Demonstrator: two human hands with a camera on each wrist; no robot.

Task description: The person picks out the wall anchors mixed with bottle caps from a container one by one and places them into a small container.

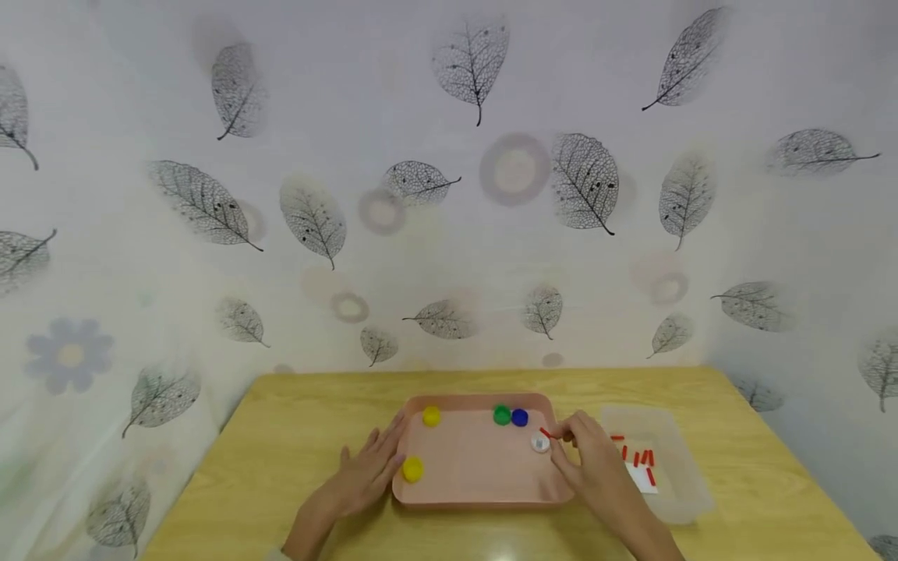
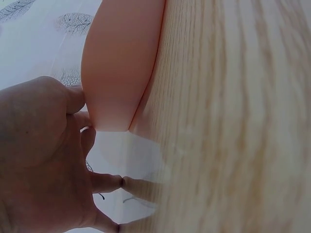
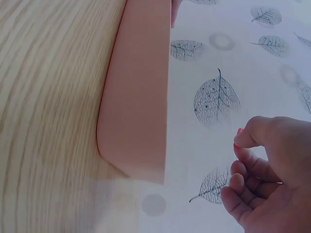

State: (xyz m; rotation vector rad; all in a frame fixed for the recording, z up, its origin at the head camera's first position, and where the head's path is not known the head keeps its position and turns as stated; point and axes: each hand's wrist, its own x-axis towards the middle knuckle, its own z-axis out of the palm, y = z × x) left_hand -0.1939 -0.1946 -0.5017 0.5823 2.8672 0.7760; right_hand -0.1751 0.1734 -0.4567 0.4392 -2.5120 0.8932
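My right hand (image 1: 596,467) pinches a small red stick (image 1: 545,432) between thumb and forefinger, over the right side of a pink tray (image 1: 477,499). Just below the stick lies a white round cap (image 1: 540,444) with a grey mark. My left hand (image 1: 361,475) rests against the tray's left edge, fingers extended; in the left wrist view its thumb meets the tray wall (image 2: 119,68). Two yellow caps (image 1: 412,469) sit at the tray's left side. A green cap (image 1: 502,414) and a blue cap (image 1: 520,418) stand side by side near the back.
Right of the tray is a translucent bin (image 1: 677,499) holding several red sticks (image 1: 645,456) and a white piece (image 1: 641,478). All stand on a light wooden table (image 1: 281,436). Behind rises a pale leaf-patterned backdrop (image 1: 449,257).
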